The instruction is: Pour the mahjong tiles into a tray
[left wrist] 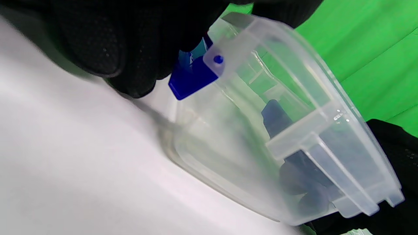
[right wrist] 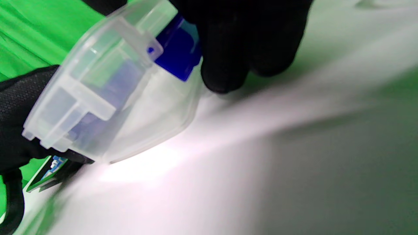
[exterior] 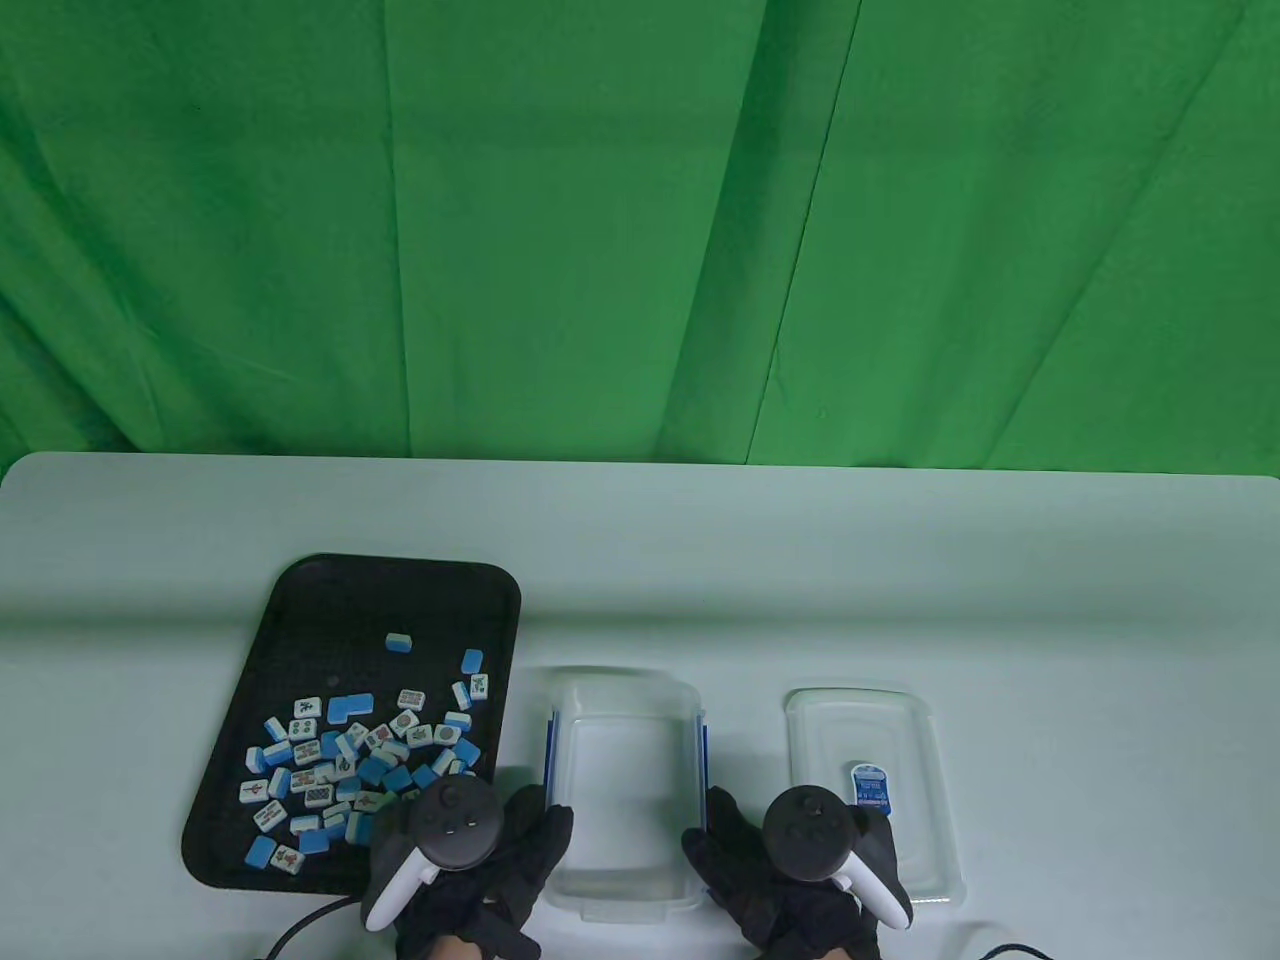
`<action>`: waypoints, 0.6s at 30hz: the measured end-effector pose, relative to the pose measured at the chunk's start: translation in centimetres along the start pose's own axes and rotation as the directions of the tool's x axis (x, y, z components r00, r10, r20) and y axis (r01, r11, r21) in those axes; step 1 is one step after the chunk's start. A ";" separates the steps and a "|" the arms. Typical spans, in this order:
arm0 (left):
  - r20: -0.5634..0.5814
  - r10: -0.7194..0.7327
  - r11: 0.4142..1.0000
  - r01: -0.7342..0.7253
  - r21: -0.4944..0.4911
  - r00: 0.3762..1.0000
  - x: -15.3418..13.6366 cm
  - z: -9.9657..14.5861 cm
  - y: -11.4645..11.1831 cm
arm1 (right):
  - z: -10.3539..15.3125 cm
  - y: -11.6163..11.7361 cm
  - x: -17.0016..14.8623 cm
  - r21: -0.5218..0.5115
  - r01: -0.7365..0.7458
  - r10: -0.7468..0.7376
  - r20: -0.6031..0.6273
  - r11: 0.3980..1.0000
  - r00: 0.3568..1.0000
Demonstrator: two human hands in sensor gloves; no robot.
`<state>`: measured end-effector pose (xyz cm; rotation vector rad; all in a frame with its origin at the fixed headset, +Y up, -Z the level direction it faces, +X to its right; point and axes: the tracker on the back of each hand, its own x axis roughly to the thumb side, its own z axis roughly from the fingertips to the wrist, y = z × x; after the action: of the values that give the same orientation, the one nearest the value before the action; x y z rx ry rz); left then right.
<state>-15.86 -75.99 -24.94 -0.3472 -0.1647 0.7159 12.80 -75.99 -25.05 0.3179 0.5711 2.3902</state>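
Green curtain (exterior: 640,230) behind white table (exterior: 1050,600).

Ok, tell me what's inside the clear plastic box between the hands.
The clear box looks empty: only its bare bottom shows from above. The mahjong tiles lie in the black tray. The left hand and right hand cover its near corners.

Tiles (exterior: 360,760) in tray (exterior: 300,590), container (exterior: 620,770) right of it, lid (exterior: 870,720) rightmost.

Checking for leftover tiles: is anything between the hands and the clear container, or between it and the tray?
Nothing visible. The left hand and right hand flank the clear container; bare table separates it from the tray.
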 end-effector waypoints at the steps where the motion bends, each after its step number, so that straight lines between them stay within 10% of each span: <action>1: 0.000 0.000 1.000 0.000 0.000 1.000 0.0 0.0 0.0 | 0.0 0.0 0.0 0.000 0.000 0.000 0.000 1.000 1.000; 18: -0.013 -0.015 1.000 0.015 -0.003 1.000 -0.1 0.0 0.0 | -0.1 0.2 0.1 0.011 -0.013 0.013 -0.004 1.000 1.000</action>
<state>-15.90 -76.08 -24.98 -0.3533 -0.1564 0.6985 12.62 -76.11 -25.03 0.3221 0.5865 2.4015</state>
